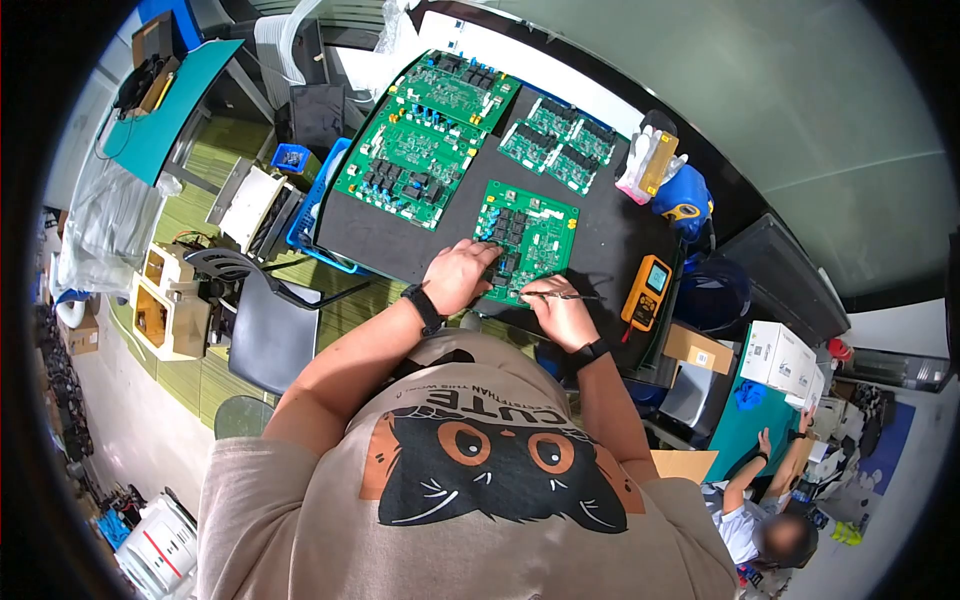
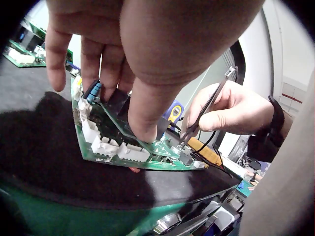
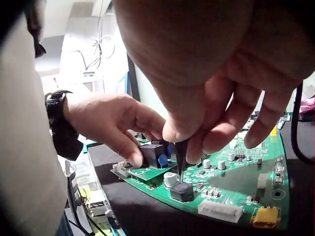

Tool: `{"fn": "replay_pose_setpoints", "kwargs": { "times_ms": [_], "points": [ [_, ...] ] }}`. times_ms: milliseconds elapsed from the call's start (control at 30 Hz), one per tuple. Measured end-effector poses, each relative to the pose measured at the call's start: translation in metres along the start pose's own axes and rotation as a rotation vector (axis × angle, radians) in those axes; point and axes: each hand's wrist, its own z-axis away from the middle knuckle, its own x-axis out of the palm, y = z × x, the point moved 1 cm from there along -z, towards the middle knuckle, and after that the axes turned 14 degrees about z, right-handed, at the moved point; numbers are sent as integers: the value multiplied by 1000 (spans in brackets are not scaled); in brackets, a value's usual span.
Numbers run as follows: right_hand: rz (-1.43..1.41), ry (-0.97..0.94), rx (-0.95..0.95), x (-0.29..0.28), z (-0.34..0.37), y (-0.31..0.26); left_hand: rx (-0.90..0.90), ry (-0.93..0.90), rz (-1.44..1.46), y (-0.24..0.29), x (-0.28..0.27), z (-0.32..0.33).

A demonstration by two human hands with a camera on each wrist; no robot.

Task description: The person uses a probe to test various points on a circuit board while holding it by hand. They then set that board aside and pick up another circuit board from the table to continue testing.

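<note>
A large green circuit board [image 1: 548, 232] lies at the table's near edge, under both hands. My left hand [image 1: 458, 277] is over its left side, thumb and fingers gripping a small green circuit board [image 3: 150, 173] that carries black block parts [image 3: 151, 153]. White connectors [image 2: 96, 140] line the large board's edge beside it. Between thumb and fingers, my right hand [image 1: 562, 315] pinches dark tweezers [image 2: 210, 104]. Their tips point down at a black square part [image 3: 182, 191] next to a silver capacitor [image 3: 170, 179] near the large board's edge.
Larger green boards [image 1: 405, 160] lie at the table's left, and several small boards [image 1: 560, 143] at the back. An orange multimeter [image 1: 647, 292] sits to the right, near a blue-and-yellow tool [image 1: 685, 205]. A blue basket [image 1: 318, 215] stands off the left edge. Another person [image 1: 745, 525] is at the lower right.
</note>
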Motion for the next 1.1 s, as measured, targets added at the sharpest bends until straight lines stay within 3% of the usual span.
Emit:
{"fn": "replay_pose_setpoints", "kwargs": {
  "times_ms": [1100],
  "points": [
    [-11, -32, 25, -2, -1, 0, -22, -18, -7, 0, -1, 0]
  ]
}}
